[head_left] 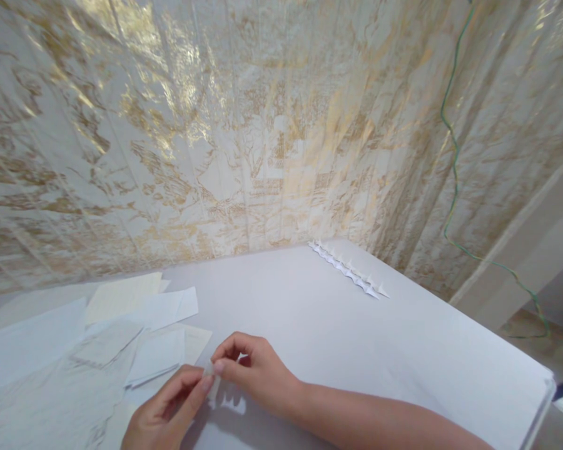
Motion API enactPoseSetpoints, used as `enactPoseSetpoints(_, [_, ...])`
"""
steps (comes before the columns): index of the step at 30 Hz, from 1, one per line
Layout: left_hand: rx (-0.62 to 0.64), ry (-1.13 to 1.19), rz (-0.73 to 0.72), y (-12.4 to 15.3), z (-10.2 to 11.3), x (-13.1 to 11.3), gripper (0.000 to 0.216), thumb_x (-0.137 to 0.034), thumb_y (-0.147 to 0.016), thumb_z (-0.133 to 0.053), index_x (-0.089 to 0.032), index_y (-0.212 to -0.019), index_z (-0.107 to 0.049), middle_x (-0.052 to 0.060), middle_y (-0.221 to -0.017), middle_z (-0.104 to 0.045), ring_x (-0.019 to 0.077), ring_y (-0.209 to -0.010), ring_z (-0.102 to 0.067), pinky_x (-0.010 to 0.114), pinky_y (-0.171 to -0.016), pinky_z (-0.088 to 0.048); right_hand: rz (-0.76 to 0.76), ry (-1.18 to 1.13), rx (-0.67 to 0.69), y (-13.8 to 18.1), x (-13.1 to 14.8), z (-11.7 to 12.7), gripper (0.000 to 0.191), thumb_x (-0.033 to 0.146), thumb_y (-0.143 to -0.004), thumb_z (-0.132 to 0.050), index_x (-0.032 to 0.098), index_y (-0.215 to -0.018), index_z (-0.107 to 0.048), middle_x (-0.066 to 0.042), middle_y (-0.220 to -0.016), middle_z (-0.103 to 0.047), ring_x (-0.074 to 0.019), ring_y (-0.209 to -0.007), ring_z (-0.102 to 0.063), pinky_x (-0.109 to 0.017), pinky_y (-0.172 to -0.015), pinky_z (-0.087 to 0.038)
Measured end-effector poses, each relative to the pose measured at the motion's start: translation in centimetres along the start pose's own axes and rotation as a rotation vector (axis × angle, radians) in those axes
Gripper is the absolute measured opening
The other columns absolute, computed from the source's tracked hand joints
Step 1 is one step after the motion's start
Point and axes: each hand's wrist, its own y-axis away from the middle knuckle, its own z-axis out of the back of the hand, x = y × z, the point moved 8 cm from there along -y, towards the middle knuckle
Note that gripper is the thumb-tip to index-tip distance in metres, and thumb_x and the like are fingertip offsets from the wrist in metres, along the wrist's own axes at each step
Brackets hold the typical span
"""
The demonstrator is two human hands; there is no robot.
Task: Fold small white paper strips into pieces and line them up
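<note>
Between the fingertips of both hands is a small folded piece of white paper, mostly covered by the fingers. My left hand pinches it from the left, thumb against forefinger. From the right, my right hand pinches its upper part, the other fingers curled. Both hands are just above the white table, casting shadows on it. Just left of the hands lies a small stack of cut white paper pieces.
Loose paper sheets, some cream, spread over the table's left side. Two rows of small pointed folded paper pieces lie near the far right edge. Behind the table stands a gold-patterned wall covering. A green wire hangs at the right.
</note>
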Motion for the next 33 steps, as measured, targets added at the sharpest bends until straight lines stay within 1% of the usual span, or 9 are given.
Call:
enactPoseSetpoints(1, [0.001, -0.001, -0.011, 0.0, 0.0, -0.2, 0.033, -0.057, -0.073, -0.077, -0.025, -0.079, -0.074, -0.003, -0.079, -0.070, 0.0157, -0.076, -0.066, 0.016, -0.071, -0.053, 0.036, 0.036, -0.001, 0.0, 0.4, 0.1, 0.004, 0.019, -0.080, -0.069, 0.017, -0.077, -0.066, 0.004, -0.066, -0.056, -0.0086, -0.058, -0.045, -0.021, -0.057, -0.036])
enactPoseSetpoints(3, [-0.003, -0.014, -0.050, 0.1, 0.1, -0.7, 0.031, -0.055, -0.073, -0.077, -0.025, -0.077, -0.074, -0.002, -0.081, -0.071, 0.0157, -0.080, -0.067, 0.015, -0.074, -0.052, 0.086, 0.100, 0.000, 0.2, 1.0, 0.1, 0.007, 0.012, -0.078, -0.070, 0.017, -0.075, -0.066, 0.005, -0.066, -0.056, -0.0084, -0.059, -0.045, -0.021, -0.059, -0.036])
enactPoseSetpoints(5, [-0.021, -0.026, -0.078, 0.1, 0.3, -1.0, 0.030, -0.055, -0.072, -0.078, -0.025, -0.074, -0.073, -0.002, -0.081, -0.071, 0.0155, -0.080, -0.067, 0.014, -0.074, -0.052, 0.103, 0.139, -0.003, 0.3, 1.2, 0.1, 0.010, 0.008, -0.078, -0.068, 0.017, -0.073, -0.065, 0.005, -0.067, -0.057, -0.0084, -0.060, -0.047, -0.020, -0.059, -0.037])
enactPoseSetpoints(9, [-0.029, -0.044, -0.090, -0.1, 0.5, -0.9, 0.031, -0.055, -0.070, -0.079, -0.025, -0.072, -0.073, -0.001, -0.080, -0.070, 0.0161, -0.079, -0.067, 0.013, -0.072, -0.052, 0.146, 0.219, 0.008, 0.3, 1.4, 0.1, 0.011, 0.008, -0.078, -0.069, 0.018, -0.076, -0.065, 0.006, -0.069, -0.056, -0.0083, -0.061, -0.049, -0.018, -0.059, -0.038])
enactPoseSetpoints(11, [-0.029, -0.050, -0.095, -0.1, 0.5, -0.8, 0.031, -0.056, -0.069, -0.080, -0.025, -0.071, -0.074, -0.001, -0.082, -0.071, 0.0164, -0.082, -0.067, 0.012, -0.073, -0.052, 0.169, 0.261, 0.021, 0.4, 1.6, 0.0, 0.011, 0.008, -0.078, -0.069, 0.019, -0.077, -0.065, 0.005, -0.071, -0.057, -0.0087, -0.063, -0.050, -0.018, -0.060, -0.039])
enactPoseSetpoints(19, [-0.073, -0.025, -0.105, -0.2, 1.1, -0.4, 0.031, -0.056, -0.067, -0.081, -0.026, -0.068, -0.073, -0.001, -0.086, -0.072, 0.0152, -0.082, -0.066, 0.011, -0.076, -0.051, 0.084, 0.287, -0.015, 0.3, 1.1, 0.2, 0.011, 0.009, -0.079, -0.067, 0.019, -0.075, -0.063, 0.004, -0.071, -0.057, -0.0096, -0.062, -0.051, -0.019, -0.060, -0.041])
enactPoseSetpoints(26, [-0.076, -0.021, -0.119, -0.2, 1.0, -0.8, 0.030, -0.055, -0.069, -0.080, -0.026, -0.069, -0.073, -0.001, -0.084, -0.072, 0.0144, -0.082, -0.066, 0.010, -0.079, -0.050, 0.134, 0.341, 0.003, 0.2, 1.4, 0.1, 0.013, 0.008, -0.078, -0.066, 0.020, -0.075, -0.059, 0.005, -0.071, -0.054, -0.0091, -0.060, -0.048, -0.019, -0.059, -0.040])
enactPoseSetpoints(30, [-0.058, -0.062, -0.109, -0.3, 1.0, -0.6, 0.033, -0.058, -0.069, -0.078, -0.025, -0.069, -0.073, 0.000, -0.085, -0.072, 0.0164, -0.083, -0.066, 0.013, -0.078, -0.051, 0.158, 0.361, 0.012, 0.4, 1.6, -0.1, 0.014, 0.008, -0.079, -0.066, 0.020, -0.075, -0.059, 0.004, -0.072, -0.055, -0.0095, -0.062, -0.049, -0.019, -0.060, -0.040])
enactPoseSetpoints(33, [-0.083, -0.128, -0.092, -0.2, 1.2, -0.3, 0.038, -0.063, -0.071, -0.074, -0.025, -0.072, -0.071, 0.000, -0.087, -0.071, 0.0186, -0.086, -0.066, 0.016, -0.077, -0.053, 0.167, 0.344, 0.008, 0.5, 1.4, -0.3, 0.013, 0.009, -0.080, -0.066, 0.020, -0.076, -0.059, 0.005, -0.072, -0.054, -0.0092, -0.063, -0.049, -0.019, -0.061, -0.040])
